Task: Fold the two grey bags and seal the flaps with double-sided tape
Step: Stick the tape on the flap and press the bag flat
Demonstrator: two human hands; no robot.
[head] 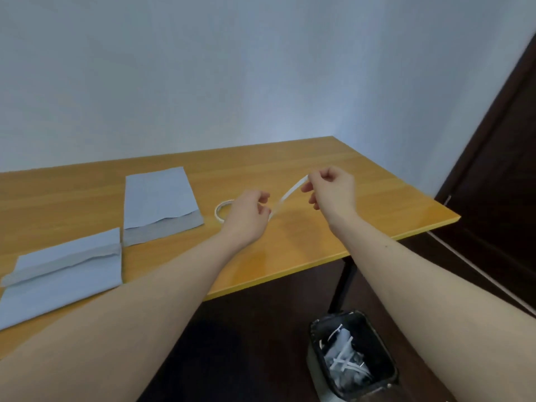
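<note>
I hold a tape strip [288, 195] taut, left hand [246, 216] and right hand [330, 192] fingers pinched on its ends, likely peeling backing | roll [222, 211] beside far bag [162, 204] | near bag [62, 274] on surface [319, 227] | bin [352, 358] below for scraps

Head view: both hands stretching a strip of tape above the worktop.

The left hand [249, 216] and right hand [333, 190] each pinch one end of a white tape strip [288, 195], held taut and slanting up to the right over the orange worktop [362, 204]. The tape roll [222, 210] lies flat just left of the left hand, partly hidden by it. One grey bag [161, 204] lies at mid-left with its darker flap toward the near side; a second grey bag [62, 274] lies at near left, its flap folded over. A bin [352, 358] holding white strips stands on the floor, near right.
</note>
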